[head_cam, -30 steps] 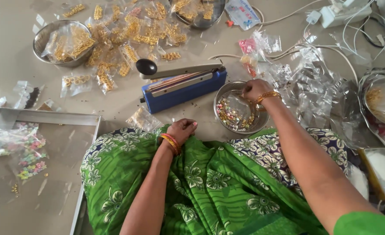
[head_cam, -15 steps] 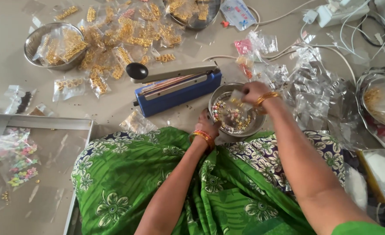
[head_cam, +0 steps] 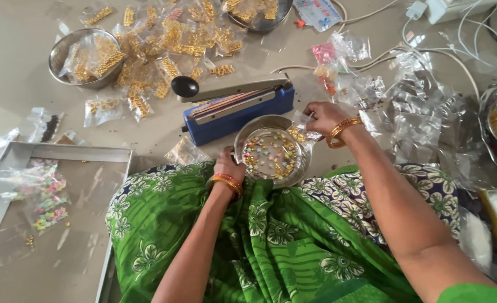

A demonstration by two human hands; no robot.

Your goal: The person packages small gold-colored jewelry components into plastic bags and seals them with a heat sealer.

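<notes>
- Many sealed packets of gold pieces lie finished at far left and centre; a metal tray holds a few coloured ones.
- Our left hand is closed on the near rim of the steel bowl of beads, which sits at our lap before the blue heat sealer.
- Our right hand pinches a small clear packet at the bowl's far edge; we judge it unsealed.
- Numerous empty bags remain at right.
</notes>
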